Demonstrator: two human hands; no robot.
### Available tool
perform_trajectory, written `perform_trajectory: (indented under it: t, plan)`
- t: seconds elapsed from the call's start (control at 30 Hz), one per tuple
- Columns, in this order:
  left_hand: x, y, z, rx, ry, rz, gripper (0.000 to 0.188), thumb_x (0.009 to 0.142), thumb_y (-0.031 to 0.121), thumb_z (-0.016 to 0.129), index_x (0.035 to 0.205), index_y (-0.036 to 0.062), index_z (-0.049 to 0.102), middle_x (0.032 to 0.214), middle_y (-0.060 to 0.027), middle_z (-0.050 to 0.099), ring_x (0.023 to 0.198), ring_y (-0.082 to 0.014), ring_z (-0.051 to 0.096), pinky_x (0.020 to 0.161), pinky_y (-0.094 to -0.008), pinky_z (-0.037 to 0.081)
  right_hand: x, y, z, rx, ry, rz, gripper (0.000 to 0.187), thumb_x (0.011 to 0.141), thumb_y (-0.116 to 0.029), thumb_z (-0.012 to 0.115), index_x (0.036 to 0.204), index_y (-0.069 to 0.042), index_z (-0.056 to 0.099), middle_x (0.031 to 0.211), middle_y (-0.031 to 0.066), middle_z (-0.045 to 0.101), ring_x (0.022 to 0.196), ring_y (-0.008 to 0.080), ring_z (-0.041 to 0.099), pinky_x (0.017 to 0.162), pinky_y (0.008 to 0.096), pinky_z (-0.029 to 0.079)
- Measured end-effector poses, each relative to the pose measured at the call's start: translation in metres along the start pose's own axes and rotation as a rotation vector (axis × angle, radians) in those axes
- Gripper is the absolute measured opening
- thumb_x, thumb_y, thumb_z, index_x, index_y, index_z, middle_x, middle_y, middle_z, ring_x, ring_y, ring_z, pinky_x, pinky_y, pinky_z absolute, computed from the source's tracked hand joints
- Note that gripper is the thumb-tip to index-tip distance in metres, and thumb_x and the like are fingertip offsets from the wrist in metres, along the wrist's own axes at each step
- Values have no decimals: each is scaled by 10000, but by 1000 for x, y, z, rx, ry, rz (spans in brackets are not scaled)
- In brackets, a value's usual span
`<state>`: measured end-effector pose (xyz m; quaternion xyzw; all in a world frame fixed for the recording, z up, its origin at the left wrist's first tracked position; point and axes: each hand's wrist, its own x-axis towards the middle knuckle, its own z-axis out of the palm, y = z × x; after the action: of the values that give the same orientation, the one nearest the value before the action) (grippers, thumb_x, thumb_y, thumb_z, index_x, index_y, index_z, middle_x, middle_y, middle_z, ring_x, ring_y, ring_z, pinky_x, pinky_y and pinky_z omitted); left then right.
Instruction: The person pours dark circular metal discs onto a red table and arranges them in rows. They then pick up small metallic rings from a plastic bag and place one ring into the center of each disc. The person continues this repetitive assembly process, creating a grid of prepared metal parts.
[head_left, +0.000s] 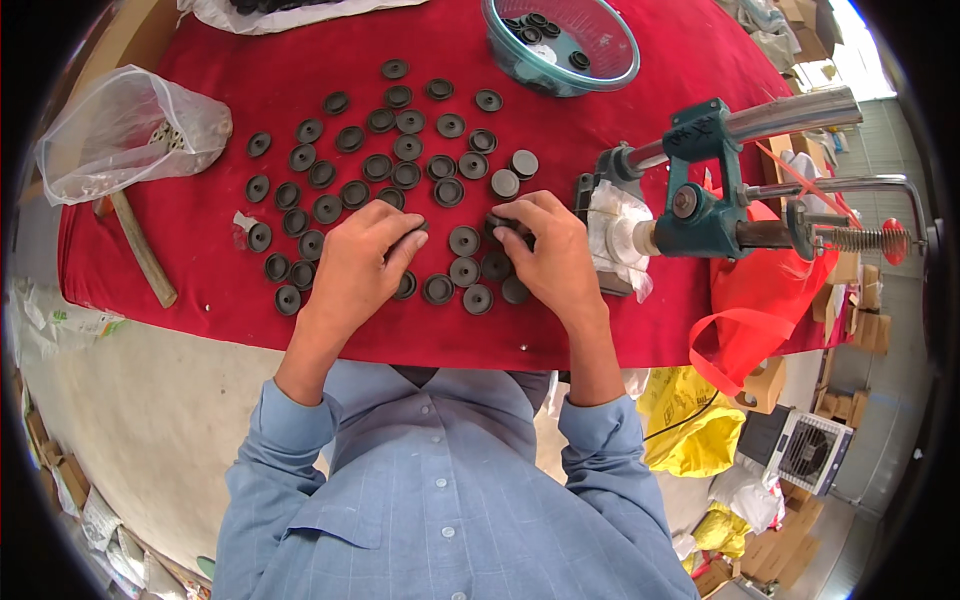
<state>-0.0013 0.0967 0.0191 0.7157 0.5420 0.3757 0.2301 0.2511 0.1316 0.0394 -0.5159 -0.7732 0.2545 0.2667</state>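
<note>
Many small round black caps [326, 209] lie spread over the red cloth, most with a raised rim and a small centre hub. My left hand [362, 258] is closed in a pinch, thumb and forefinger on the edge of a black cap [422, 227] mostly hidden by the fingers. To its right, my right hand [552, 250] pinches another black cap [493, 224], partly covered by the fingertips. Between both hands lie several caps, one of them a grooved cap [464, 240]. Two caps with a plain grey face [505, 183] rest just beyond my right hand.
A green hand press [700, 215] with a long lever stands right of my right hand. At the back is a teal bowl [500, 62] holding some caps. On the left are a clear plastic bag [90, 150] and a wooden handle [145, 250]. A red bag [765, 300] hangs at the right edge.
</note>
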Motion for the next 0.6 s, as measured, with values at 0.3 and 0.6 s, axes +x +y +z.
perform_trajectory:
  t: [0.3, 0.6]
  plan:
    - [6, -4, 6, 71, 82, -44, 123, 934, 36, 783, 1053, 20, 760, 898, -72, 686, 658, -171, 602, 610, -318, 481, 17, -2, 29, 112, 170, 105, 217, 904, -53, 790, 1111, -18, 737, 940, 182, 721, 838, 348, 736, 761, 445, 581]
    - [0, 9, 7, 27, 52, -19, 204, 913, 44, 803, 1113, 31, 763, 1001, -93, 682, 725, -207, 654, 643, -342, 535, 27, 12, 3, -139, 144, 38, 371, 881, -92, 823, 1236, -52, 725, 1089, 175, 665, 898, 366, 723, 789, 462, 586]
